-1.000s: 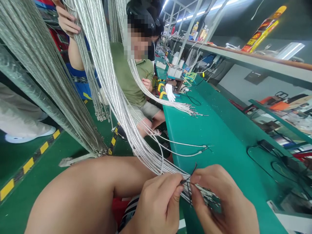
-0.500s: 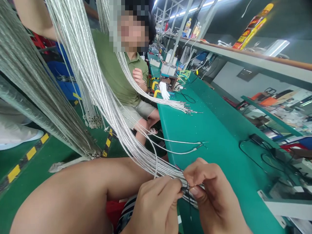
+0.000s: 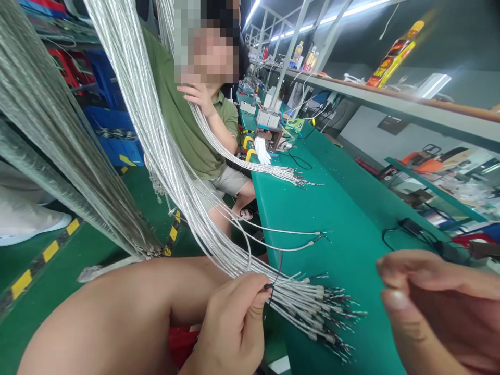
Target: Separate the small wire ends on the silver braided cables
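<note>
My left hand (image 3: 238, 317) pinches the end of one silvery cable (image 3: 250, 255) between thumb and forefinger. A thin red wire (image 3: 279, 258) sticks up from that end and a dark wire (image 3: 271, 297) hangs below the fingertips. Just past it, a thick bundle of braided cables (image 3: 297, 299) lies over the bench edge, their stripped ends fanned out with red, black and bare strands. My right hand (image 3: 437, 307) is off to the right, away from the cables. Its thumb and forefinger are brought together; anything between them is too small to make out.
Two loose cables (image 3: 289, 230) rest on the green bench (image 3: 351, 208). Farther back lie another bundle (image 3: 273, 169), a white glove (image 3: 261, 151) and a small machine (image 3: 269, 125). A co-worker in a green shirt (image 3: 187, 130) sits opposite. More cables (image 3: 78, 135) hang at left.
My right hand has let go of the wires and moved right. My left hand has shifted slightly left with the cable end, uncovering the fanned bundle. The co-worker's hand has risen.
</note>
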A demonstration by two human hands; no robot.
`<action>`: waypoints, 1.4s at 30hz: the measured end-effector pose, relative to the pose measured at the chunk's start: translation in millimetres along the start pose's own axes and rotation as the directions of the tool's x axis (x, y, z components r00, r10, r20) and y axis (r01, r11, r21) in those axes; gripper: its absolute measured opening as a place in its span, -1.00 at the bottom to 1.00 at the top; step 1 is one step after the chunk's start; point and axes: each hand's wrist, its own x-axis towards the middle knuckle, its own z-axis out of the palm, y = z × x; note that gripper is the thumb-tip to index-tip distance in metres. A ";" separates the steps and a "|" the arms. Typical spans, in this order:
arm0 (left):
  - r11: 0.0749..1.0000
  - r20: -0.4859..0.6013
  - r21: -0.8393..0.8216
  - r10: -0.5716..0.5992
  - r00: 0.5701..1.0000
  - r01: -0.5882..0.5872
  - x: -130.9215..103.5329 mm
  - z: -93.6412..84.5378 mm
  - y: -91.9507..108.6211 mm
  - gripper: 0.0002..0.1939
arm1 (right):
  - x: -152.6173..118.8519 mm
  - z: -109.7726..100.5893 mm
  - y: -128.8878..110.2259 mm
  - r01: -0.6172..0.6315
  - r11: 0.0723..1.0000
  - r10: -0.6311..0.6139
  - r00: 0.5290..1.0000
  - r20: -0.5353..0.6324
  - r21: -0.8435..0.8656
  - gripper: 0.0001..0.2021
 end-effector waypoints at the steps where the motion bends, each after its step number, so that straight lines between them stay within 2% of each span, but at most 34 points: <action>1: 1.000 0.012 0.001 0.009 1.000 -0.009 0.0 0.0 0.7 -0.82 | -2.0 3.8 -1.7 0.000 1.000 0.003 0.994 0.105 -0.031 -0.67; 2: 1.000 0.025 0.004 0.023 0.999 -0.023 -0.3 0.3 1.9 -0.82 | -4.2 9.2 -3.6 0.001 0.997 0.015 0.975 0.222 -0.072 -0.67; 4: 0.999 0.056 0.011 0.034 0.998 -0.035 -1.8 0.9 4.8 -0.79 | -7.9 21.4 -6.9 -0.035 0.984 0.107 0.903 0.416 -0.176 -0.69; 6: 1.000 0.083 0.019 0.021 0.996 -0.022 -3.6 1.1 7.5 -0.79 | -10.3 30.8 -7.6 -0.045 0.967 0.167 0.855 0.490 -0.251 -0.70; 9: 1.000 0.126 0.014 0.005 0.992 -0.006 -5.6 0.8 9.7 -0.79 | -13.0 35.4 -2.8 -0.068 0.968 0.184 0.846 0.500 -0.242 -0.65; 13: 0.999 0.146 -0.013 0.034 0.989 -0.032 -6.8 1.1 9.2 -0.81 | -15.5 33.4 2.1 -0.087 0.979 0.171 0.839 0.517 -0.184 -0.68; 19: 0.999 0.132 -0.007 0.044 0.990 -0.043 -5.7 4.0 6.6 -0.80 | -16.6 33.5 -7.9 -0.196 0.951 0.300 0.774 0.558 -0.239 -0.76; 22: 0.998 0.138 0.006 0.056 0.989 -0.057 -5.8 5.6 7.7 -0.80 | -21.3 37.3 -6.5 -0.214 0.960 0.280 0.778 0.563 -0.181 -0.74; 24: 0.998 0.132 0.027 0.061 0.989 -0.065 -6.8 6.0 10.7 -0.80 | -24.0 41.4 -3.8 -0.178 0.981 0.191 0.841 0.507 -0.074 -0.70; 26: 0.995 0.102 0.050 0.076 0.992 -0.081 -8.6 5.9 14.3 -0.81 | -23.5 43.7 -2.5 -0.121 0.992 0.098 0.909 0.405 0.030 -0.69; 29: 0.994 0.047 0.068 0.088 0.995 -0.091 -12.6 4.8 15.6 -0.82 | -15.6 36.5 -3.4 -0.060 0.997 0.051 0.987 0.150 0.053 -0.72; 31: 0.997 0.016 0.060 0.038 0.999 -0.039 -15.7 4.2 12.5 -0.82 | -9.2 25.5 -2.6 -0.040 0.998 0.044 0.995 -0.094 0.040 -0.75; 32: 0.999 -0.004 0.039 -0.004 1.000 0.004 -17.2 4.1 10.2 -0.83 | -6.7 20.2 -1.1 -0.059 0.998 0.063 0.981 -0.182 0.031 -0.75; 33: 0.999 -0.021 0.003 -0.051 0.998 0.051 -18.9 4.1 7.8 -0.83 | -5.1 16.4 1.2 -0.098 0.995 0.102 0.973 -0.208 0.028 -0.75; 34: 0.993 -0.031 -0.044 -0.107 0.994 0.106 -20.6 4.2 5.5 -0.84 | -4.4 14.7 3.9 -0.156 0.987 0.159 0.975 -0.156 0.032 -0.75; 35: 0.982 -0.022 -0.100 -0.165 0.986 0.162 -22.7 4.5 3.5 -0.84 | -4.5 15.6 6.5 -0.227 0.973 0.229 0.972 -0.048 0.043 -0.79; 36: 0.964 -0.002 -0.154 -0.218 0.976 0.216 -25.1 4.7 1.7 -0.83 | -5.3 19.0 8.7 -0.314 0.948 0.310 0.947 0.080 0.053 -0.84; 38: 0.925 0.072 -0.229 -0.293 0.953 0.302 -31.0 5.0 -1.3 -0.78 | -7.6 31.4 10.3 -0.487 0.866 0.431 0.843 0.323 0.113 -0.90; 40: 0.904 0.128 -0.236 -0.336 0.933 0.358 -37.6 4.4 -3.6 -0.74 | -8.8 45.8 8.1 -0.608 0.768 0.466 0.746 0.476 0.202 -0.89; 42: 0.902 0.142 -0.183 -0.369 0.919 0.390 -42.3 2.8 -4.6 -0.71 | -8.4 56.7 3.7 -0.635 0.727 0.447 0.727 0.520 0.262 -0.87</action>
